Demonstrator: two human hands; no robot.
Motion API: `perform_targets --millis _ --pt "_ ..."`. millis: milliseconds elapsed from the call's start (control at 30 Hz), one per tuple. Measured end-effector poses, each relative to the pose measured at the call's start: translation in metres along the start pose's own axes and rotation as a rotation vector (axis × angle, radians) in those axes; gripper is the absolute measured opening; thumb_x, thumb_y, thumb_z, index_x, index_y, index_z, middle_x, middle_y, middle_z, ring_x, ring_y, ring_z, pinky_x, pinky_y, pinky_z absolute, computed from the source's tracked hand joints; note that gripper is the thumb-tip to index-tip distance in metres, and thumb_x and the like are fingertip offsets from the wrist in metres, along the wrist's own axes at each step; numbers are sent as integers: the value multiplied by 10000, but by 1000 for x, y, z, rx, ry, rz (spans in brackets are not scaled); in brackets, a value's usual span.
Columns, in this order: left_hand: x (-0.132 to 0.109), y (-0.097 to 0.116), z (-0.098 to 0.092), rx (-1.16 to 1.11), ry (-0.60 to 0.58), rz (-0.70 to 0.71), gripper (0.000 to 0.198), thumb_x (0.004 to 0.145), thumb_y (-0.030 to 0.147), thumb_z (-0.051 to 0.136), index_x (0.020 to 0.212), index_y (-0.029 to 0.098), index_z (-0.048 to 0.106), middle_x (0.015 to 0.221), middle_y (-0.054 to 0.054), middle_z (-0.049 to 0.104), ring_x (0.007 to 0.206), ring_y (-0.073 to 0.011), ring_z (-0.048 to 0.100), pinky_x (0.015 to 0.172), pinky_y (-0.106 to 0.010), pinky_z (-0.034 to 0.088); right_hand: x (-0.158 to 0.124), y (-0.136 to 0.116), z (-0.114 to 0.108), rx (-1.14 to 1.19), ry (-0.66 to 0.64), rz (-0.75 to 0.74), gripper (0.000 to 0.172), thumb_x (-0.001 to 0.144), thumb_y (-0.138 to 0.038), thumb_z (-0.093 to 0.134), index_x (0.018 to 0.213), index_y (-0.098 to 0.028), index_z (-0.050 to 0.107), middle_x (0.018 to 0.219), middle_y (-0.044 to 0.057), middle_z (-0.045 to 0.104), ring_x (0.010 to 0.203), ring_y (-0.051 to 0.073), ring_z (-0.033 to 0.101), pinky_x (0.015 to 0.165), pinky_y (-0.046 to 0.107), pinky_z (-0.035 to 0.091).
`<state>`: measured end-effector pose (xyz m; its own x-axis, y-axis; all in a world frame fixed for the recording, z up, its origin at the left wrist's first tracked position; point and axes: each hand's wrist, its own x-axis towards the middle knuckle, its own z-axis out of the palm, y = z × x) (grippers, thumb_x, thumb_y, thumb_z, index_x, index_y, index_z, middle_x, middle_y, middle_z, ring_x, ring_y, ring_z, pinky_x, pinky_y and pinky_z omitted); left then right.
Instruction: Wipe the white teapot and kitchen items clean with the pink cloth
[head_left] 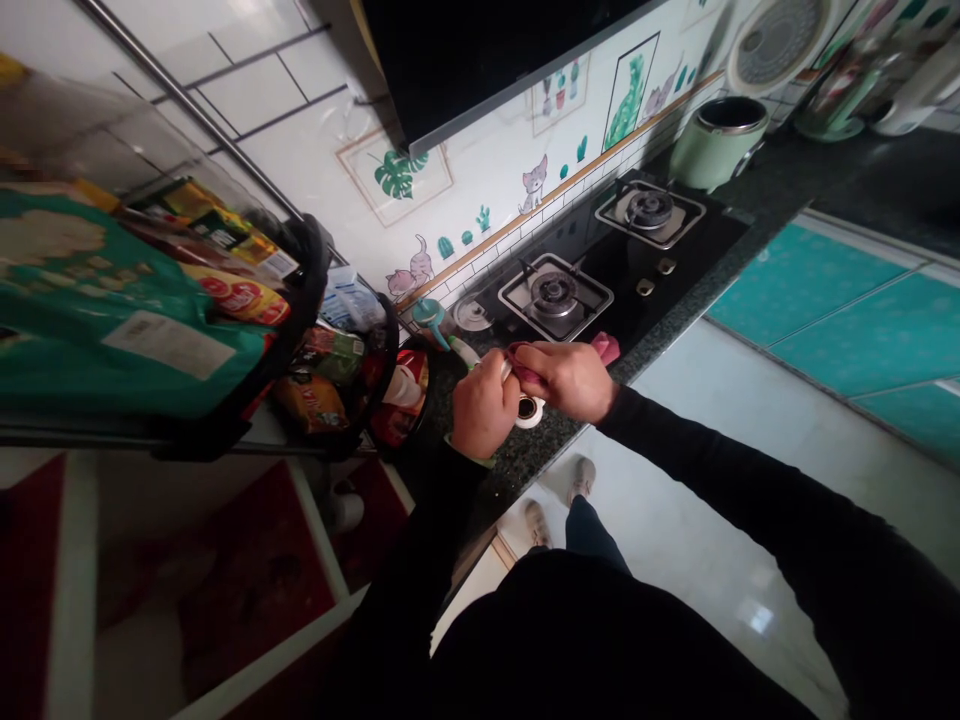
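Above the dark speckled counter (517, 462), my two hands meet near the front burner. My right hand (576, 380) is closed around a pink-red cloth (606, 347), whose end sticks out past the knuckles. My left hand (484, 410) makes a fist right beside it. A small pale edge shows at its fingertips, but what it grips is hidden. Just below the hands is a small white round piece (533, 421) with a dark centre and a gold-coloured ring, partly covered by the fingers.
A black gas hob with a near burner (555, 293) and a far burner (649, 210) runs along the wall. Beyond it stands a green pot-like appliance (716, 150). On the left, black-rimmed racks hold food packets (311, 400) and a large teal bag (112, 330). A blue-topped container (429, 313) stands behind the hands.
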<state>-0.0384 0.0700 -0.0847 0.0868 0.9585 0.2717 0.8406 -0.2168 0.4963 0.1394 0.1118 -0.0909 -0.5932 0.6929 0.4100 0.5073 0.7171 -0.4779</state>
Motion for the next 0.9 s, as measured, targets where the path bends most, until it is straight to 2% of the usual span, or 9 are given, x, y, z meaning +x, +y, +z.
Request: perform_targets --millis 67,133,300,433,500,567,667,767,900 --pt "-3 -2 7 -42 63 -3 154 956 200 471 1005 196 617 907 -106 712 898 -267 701 790 -336 495 -2 -4 2 52 42 39 285 1059 -386 486 1142 -190 675 1046 96 749 855 191 674 730 269 435" --pt "-7 -5 14 -93 123 7 181 962 211 461 1059 193 612 946 -109 720 926 -264 699 814 -341 501 -8 -11 10 149 104 110 268 1043 -374 510 1155 -187 665 991 77 748 838 189 677 742 266 451" --pt "-11 -7 25 -181 261 13 190 968 238 462 1107 197 584 1028 -106 702 976 -236 680 887 -344 514 -27 -36 39 468 245 420 245 1014 -413 537 908 -212 628 729 -10 645 653 143 575 647 242 431" --pt "-4 -2 24 -357 248 21 187 990 313 486 1099 198 586 1056 -96 672 1003 -221 657 923 -338 522 -32 -50 53 656 261 450 266 1017 -421 508 1009 -204 663 807 -2 691 715 149 610 717 255 474" --pt "0 1 23 -548 261 -74 207 999 373 516 1073 199 602 1025 -74 660 953 -196 644 875 -307 529 -33 -48 51 673 202 401 277 1021 -423 522 1075 -203 681 843 1 702 726 144 609 736 259 469" --pt "2 3 21 -806 270 -214 230 995 413 555 1019 195 623 932 -43 639 807 -147 604 730 -250 512 -35 -41 45 711 106 349 272 1016 -427 549 1097 -206 686 883 3 703 735 136 594 744 259 463" --pt "2 5 19 -1227 177 -371 235 929 412 670 895 184 625 755 11 553 553 -69 422 486 -187 342 -43 -26 38 793 32 392 240 976 -424 601 1059 -204 651 897 -5 660 770 142 567 762 271 467" --pt "1 6 13 -1537 85 -471 173 839 290 758 916 179 650 776 15 582 488 -25 344 438 -153 254 -53 -12 37 880 83 526 227 935 -414 605 1036 -211 616 934 -5 622 857 169 567 846 308 482" --pt "2 9 4 -1733 9 -691 125 876 97 625 975 152 676 803 -2 617 467 0 359 422 -110 251 -56 -11 33 1030 264 576 243 923 -389 591 1109 -233 609 1038 9 633 972 197 591 960 352 500"
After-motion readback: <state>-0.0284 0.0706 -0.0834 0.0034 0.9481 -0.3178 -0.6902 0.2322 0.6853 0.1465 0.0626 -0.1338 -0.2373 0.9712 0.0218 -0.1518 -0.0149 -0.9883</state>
